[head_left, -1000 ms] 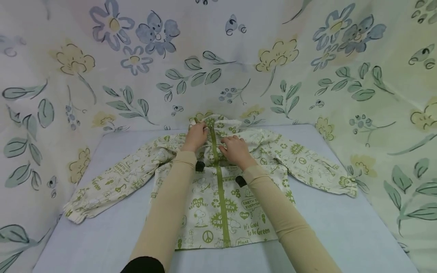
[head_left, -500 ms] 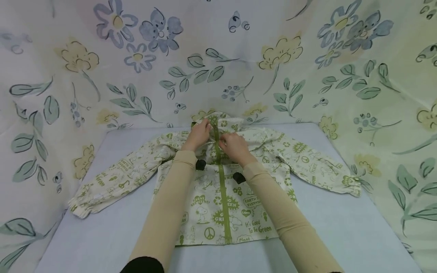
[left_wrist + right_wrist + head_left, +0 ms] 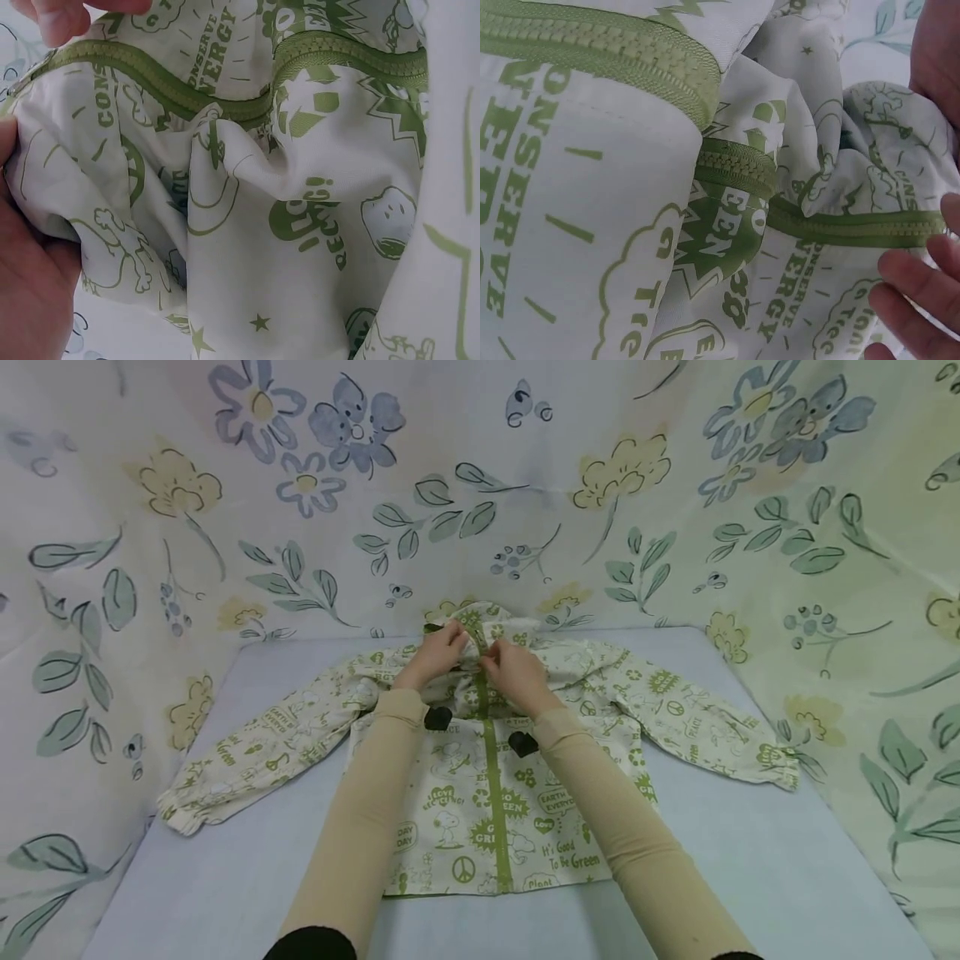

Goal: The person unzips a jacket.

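Note:
A cream jacket (image 3: 540,777) with green print lies front up, its sleeves spread and a green zipper (image 3: 497,810) running down the middle. My left hand (image 3: 435,652) grips the fabric at the collar; in the left wrist view the thumb side of this left hand (image 3: 34,300) presses into the bunched cloth. With curled fingers, my right hand (image 3: 517,675) pinches at the upper zipper, just below the left hand. Several right-hand fingers (image 3: 919,292) show beside the zipper (image 3: 900,229) in the right wrist view. The zipper's teeth are joined along the stretch seen there.
The jacket lies on a white-covered table (image 3: 262,877). A flower-printed cloth (image 3: 480,527) hangs behind and at both sides, close to the table's edges. The left sleeve (image 3: 255,743) and right sleeve (image 3: 697,727) reach outward; the upper chest is wrinkled.
My right hand has moved left onto the zipper, and its fingers have drawn together. The left hand stays at the collar. The head view has shifted slightly.

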A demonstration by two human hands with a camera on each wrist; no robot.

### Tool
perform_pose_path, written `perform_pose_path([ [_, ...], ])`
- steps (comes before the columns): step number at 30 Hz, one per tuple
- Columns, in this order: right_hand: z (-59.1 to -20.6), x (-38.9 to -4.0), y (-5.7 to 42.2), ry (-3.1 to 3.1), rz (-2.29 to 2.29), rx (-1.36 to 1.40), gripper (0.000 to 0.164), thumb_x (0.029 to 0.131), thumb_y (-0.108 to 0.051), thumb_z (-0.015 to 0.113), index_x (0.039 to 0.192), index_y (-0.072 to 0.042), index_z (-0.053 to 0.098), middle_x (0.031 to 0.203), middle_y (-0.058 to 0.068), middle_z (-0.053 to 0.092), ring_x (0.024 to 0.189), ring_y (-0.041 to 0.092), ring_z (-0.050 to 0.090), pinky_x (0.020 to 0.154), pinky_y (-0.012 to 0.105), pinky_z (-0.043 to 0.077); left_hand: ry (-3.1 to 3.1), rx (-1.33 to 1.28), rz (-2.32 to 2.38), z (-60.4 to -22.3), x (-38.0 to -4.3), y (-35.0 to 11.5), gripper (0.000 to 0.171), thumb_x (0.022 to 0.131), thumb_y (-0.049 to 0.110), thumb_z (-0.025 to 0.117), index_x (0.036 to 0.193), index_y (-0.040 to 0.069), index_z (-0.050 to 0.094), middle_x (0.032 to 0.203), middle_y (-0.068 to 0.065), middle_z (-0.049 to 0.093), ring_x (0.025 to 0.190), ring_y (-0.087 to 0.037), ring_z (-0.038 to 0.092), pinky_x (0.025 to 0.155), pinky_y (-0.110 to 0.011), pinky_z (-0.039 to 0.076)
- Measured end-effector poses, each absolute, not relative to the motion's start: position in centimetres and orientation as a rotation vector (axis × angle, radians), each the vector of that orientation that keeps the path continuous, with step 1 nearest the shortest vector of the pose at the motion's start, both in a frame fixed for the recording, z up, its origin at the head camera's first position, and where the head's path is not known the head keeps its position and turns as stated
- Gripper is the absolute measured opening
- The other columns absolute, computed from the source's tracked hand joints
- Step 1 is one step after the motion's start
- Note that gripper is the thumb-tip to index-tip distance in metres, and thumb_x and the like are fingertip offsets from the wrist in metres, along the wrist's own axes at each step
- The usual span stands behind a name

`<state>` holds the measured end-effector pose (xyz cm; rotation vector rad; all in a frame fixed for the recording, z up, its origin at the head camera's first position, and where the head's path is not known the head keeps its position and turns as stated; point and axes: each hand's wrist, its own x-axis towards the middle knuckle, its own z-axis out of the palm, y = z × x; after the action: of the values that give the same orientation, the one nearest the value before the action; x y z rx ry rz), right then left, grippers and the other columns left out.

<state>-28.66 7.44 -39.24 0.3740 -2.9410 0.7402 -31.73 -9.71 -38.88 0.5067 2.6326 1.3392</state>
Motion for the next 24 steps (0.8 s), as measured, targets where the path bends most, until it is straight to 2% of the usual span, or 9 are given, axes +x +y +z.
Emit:
perform_pose_path([
  [7,-38.98,-28.45,7.43,-2.939,0.823,0.329,0.028,0.098,-0.037,0.046,0.101,-0.01,0.053,0.079,0.002,0.057,0.063,0.016,0.054,0.053,0.031,0.044,2.605,0.599,1.373,-39.12,-31.57,-9.85,0.023,0.102,0.029,0.033,0.099,0.009,0.045,0.075,-0.01,0.038,0.055,-0.02,0.028,0.052,-0.032,0.03],
  [12,-39.04,-28.41,7.33,-2.939,0.892,0.322,0.029,0.098,-0.038,0.045,0.103,-0.01,0.051,0.078,0.003,0.056,0.06,0.017,0.053,0.049,0.032,0.043,2.593,0.642,1.367,-39.16,-31.29,-9.94,0.022,0.102,0.027,0.034,0.1,0.009,0.046,0.076,-0.011,0.038,0.055,-0.02,0.028,0.052,-0.033,0.03],
  [24,-39.12,-28.5,7.01,-2.883,1.216,0.318,0.026,0.098,-0.032,0.048,0.092,-0.008,0.052,0.072,0.007,0.054,0.052,0.017,0.044,0.047,0.029,0.038,2.587,0.634,1.386,-38.96,-30.84,-10.01,0.021,0.102,0.026,0.036,0.105,0.011,0.049,0.074,-0.01,0.039,0.054,-0.019,0.029,0.052,-0.032,0.03],
])
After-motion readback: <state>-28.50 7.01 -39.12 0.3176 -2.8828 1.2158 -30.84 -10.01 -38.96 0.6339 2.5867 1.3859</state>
